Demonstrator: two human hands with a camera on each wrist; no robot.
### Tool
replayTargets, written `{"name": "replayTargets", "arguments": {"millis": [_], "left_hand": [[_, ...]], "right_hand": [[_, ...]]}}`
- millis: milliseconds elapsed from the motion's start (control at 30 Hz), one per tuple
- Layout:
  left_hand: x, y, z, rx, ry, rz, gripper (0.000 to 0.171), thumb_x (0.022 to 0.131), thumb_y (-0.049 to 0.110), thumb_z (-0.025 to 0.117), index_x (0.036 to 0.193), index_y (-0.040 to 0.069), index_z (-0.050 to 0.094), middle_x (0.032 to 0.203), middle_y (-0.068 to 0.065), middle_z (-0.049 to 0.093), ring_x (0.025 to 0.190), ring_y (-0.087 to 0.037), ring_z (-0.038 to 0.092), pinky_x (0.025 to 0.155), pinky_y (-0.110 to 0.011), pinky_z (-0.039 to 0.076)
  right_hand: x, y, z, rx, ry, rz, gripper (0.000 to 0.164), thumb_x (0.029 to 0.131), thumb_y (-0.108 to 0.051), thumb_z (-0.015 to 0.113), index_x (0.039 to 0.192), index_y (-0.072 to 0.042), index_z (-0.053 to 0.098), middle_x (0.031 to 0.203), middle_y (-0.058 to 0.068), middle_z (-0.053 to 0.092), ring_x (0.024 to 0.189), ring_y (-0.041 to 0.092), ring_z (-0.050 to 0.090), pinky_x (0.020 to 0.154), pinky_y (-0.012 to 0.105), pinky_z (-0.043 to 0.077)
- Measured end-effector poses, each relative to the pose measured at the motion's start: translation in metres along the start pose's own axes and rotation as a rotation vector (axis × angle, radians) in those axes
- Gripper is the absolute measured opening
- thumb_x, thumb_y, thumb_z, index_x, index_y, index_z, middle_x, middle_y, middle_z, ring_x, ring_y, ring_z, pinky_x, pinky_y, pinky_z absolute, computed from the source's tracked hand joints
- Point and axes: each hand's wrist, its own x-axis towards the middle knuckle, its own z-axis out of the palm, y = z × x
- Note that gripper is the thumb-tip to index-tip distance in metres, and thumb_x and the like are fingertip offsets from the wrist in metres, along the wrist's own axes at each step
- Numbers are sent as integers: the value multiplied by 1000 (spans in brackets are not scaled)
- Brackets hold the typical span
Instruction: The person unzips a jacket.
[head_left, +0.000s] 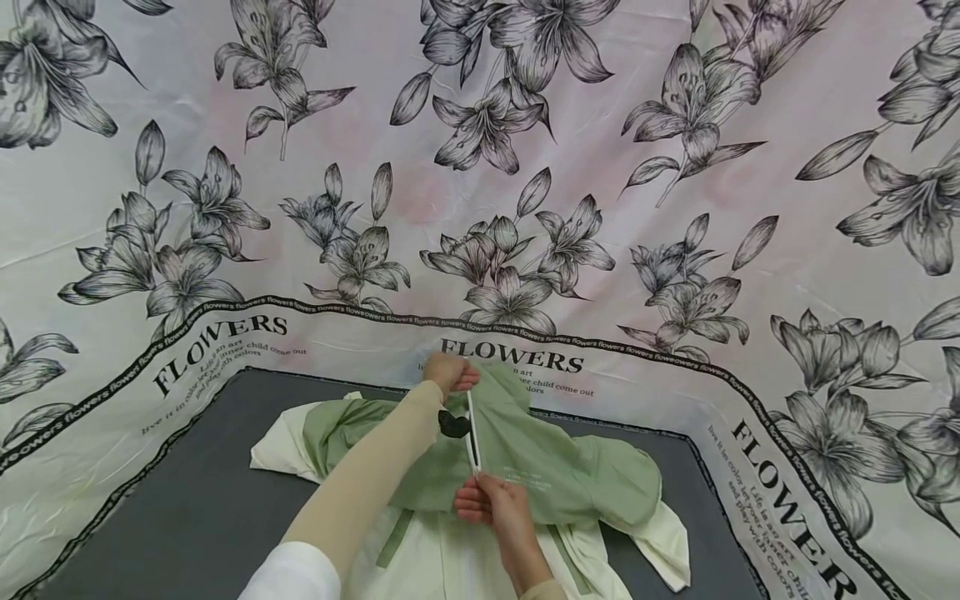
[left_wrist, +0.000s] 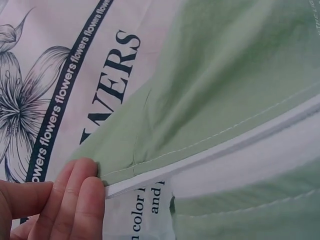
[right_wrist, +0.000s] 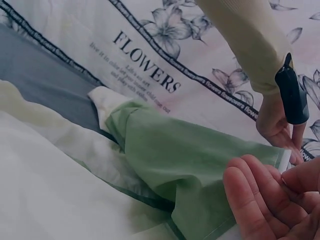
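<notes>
A light green and cream jacket (head_left: 615, 471) lies spread out, its green upper part lifted between my hands along a white zipper (head_left: 472, 433). My left hand (head_left: 447, 372) pinches the top end of the zipper edge at the collar. In the left wrist view, thumb and fingers (left_wrist: 75, 195) grip the end of the white zipper tape (left_wrist: 172, 168). Lower on the same zipper, my right hand (head_left: 497, 502) pinches the edge between thumb and forefinger. In the right wrist view, its curled fingers (right_wrist: 255, 190) partly hide what is pinched beside the green fabric (right_wrist: 165, 150).
Beneath the jacket is a dark grey surface (head_left: 187, 467). A floral cloth (head_left: 420, 208) with printed lettering rises behind it and borders its sides. A black device (right_wrist: 292, 95) sits on my left wrist. Cream sleeves (head_left: 281, 442) extend to both sides.
</notes>
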Motion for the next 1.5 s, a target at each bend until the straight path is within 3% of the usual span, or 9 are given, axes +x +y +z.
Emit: {"name": "replayTargets", "arguments": {"millis": [200, 400, 533, 800, 1200, 1500], "left_hand": [[12, 0, 3, 92, 77, 38, 38, 100, 9, 55, 134, -7, 60, 102, -16, 79, 72, -14, 77, 65, -23, 64], [19, -2, 4, 148, 121, 112, 38, 104, 14, 54, 137, -3, 59, 103, -16, 79, 81, -18, 78, 70, -26, 65], [18, 2, 4, 153, 128, 153, 34, 104, 15, 54, 130, -4, 65, 105, -17, 78, 90, -23, 78, 75, -28, 65], [21, 7, 4, 127, 147, 175, 41, 103, 13, 53, 139, -6, 57, 106, -18, 78, 88, -21, 79, 71, -24, 65], [24, 16, -9, 155, 163, 257, 36, 97, 5, 49, 125, -6, 68, 105, -20, 77, 91, -25, 78, 78, -28, 65], [31, 19, -16, 151, 180, 235, 33, 101, 8, 51, 126, -5, 68, 106, -20, 77, 94, -27, 78, 79, -29, 66]], "right_hand": [[-7, 4, -1, -5, -18, 6, 33, 103, -20, 55, 105, 11, 67, 78, 3, 77, 68, 10, 75, 69, 26, 66], [-13, 10, -2, -16, -20, 37, 34, 103, -21, 54, 107, 10, 68, 79, 2, 78, 68, 9, 74, 69, 25, 65], [-15, 13, -3, -15, -9, 44, 35, 103, -21, 54, 108, 10, 68, 79, 2, 78, 68, 9, 75, 69, 25, 65], [-20, 16, -8, -12, -3, 53, 39, 104, -22, 54, 113, 14, 64, 79, 2, 77, 70, 10, 75, 69, 25, 65], [-27, 22, -7, 25, -4, 56, 31, 102, -22, 57, 102, 7, 68, 78, 2, 77, 71, 10, 75, 67, 24, 65], [-30, 28, -9, 4, -2, 87, 36, 104, -24, 57, 106, 10, 68, 79, 2, 77, 72, 10, 75, 68, 25, 65]]}}
